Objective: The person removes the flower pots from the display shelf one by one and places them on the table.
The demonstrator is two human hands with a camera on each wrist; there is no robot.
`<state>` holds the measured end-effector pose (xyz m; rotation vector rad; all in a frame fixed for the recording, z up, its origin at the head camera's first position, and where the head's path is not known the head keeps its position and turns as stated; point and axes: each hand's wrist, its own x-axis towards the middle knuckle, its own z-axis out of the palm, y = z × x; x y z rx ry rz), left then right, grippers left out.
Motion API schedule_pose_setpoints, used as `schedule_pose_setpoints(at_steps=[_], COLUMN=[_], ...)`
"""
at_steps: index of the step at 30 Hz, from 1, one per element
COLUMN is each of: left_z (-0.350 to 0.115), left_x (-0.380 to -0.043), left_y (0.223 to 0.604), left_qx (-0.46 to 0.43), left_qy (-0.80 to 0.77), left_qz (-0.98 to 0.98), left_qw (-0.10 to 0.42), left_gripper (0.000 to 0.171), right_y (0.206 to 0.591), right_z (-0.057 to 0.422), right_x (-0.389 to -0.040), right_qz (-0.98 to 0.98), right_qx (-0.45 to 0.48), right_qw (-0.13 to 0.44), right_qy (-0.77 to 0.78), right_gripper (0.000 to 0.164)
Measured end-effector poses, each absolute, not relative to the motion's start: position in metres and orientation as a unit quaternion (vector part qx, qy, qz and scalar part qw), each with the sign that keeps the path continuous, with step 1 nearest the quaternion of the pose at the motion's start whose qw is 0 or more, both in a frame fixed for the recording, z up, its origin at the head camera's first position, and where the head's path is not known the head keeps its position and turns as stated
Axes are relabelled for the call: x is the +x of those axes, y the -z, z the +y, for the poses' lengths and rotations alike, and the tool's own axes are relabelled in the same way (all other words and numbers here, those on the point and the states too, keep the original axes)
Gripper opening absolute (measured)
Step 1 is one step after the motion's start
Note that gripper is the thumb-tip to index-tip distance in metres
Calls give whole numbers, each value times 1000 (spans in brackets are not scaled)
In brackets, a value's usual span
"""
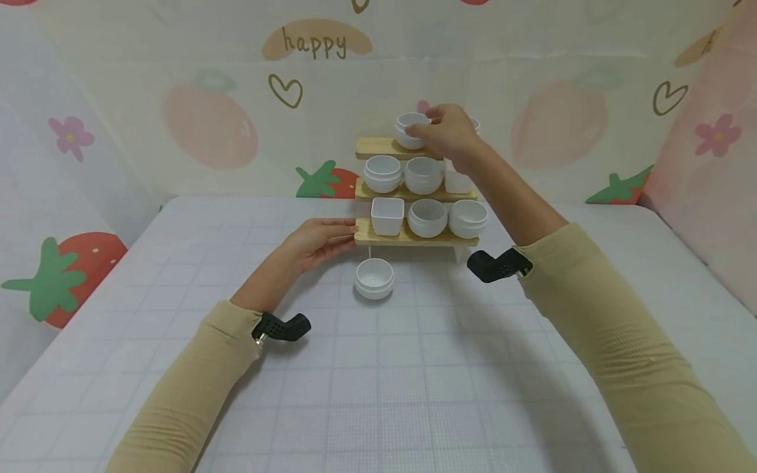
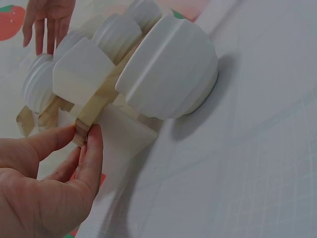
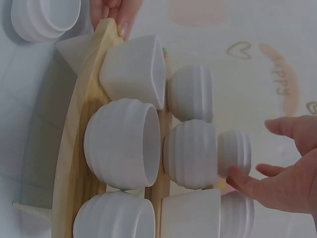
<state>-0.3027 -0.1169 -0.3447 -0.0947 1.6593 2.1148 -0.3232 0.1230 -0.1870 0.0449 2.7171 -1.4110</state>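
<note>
Two tan sleeves (image 1: 171, 401) enter at lower left and lower right; a wide stretch of gridded table (image 1: 355, 394) separates them and runs up to mid-frame. Near the centre, just before the stand, a loose cup (image 1: 374, 278) sits upright on the table, its white inner wall visible. Left of centre, the left hand (image 1: 316, 243) pinches the left end of the lowest shelf (image 1: 414, 241) between thumb and fingers. That shelf bears a square cup (image 1: 387, 220) and two round front cups (image 1: 428, 220), all upright. Behind, the middle shelf (image 1: 363, 191) carries two round middle cups (image 1: 382, 176) and a white vessel (image 1: 456, 180) partly covered by the right arm. At upper centre, the right hand (image 1: 449, 135) spreads thumb and fingers, unclenched, about the top-left cup (image 1: 408, 140) on the top shelf (image 1: 372, 147); fingertip contact cannot be told. Another cup (image 1: 476, 125) shows beyond the hand, before a printed backdrop (image 1: 384, 85).
</note>
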Motion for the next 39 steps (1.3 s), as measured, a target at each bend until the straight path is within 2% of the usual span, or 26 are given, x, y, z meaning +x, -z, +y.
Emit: schedule_pose_setpoints(at_steps=[12, 20, 30, 36, 39], left_z=[-115, -115, -113, -112, -112], left_x=[-302, -303, -303, -302, -302], left_y=[344, 344, 346, 345, 345], left_qx=[-35, -37, -34, -32, -33], left_qy=[-766, -767, -769, -770, -769], left_qz=[602, 600, 598, 597, 599], left_qw=[224, 224, 223, 222, 221], left_gripper=[52, 51, 52, 52, 52], right_y=[191, 192, 197, 199, 199], right_z=[123, 123, 122, 122, 121], right_x=[-322, -325, -332, -334, -335], right_qz=[884, 891, 907, 890, 885], right_qx=[-1, -1, -9, -28, -24], right_qw=[36, 33, 2, -16, -21], right_qy=[466, 452, 422, 455, 465], right_gripper=[52, 48, 45, 25, 26])
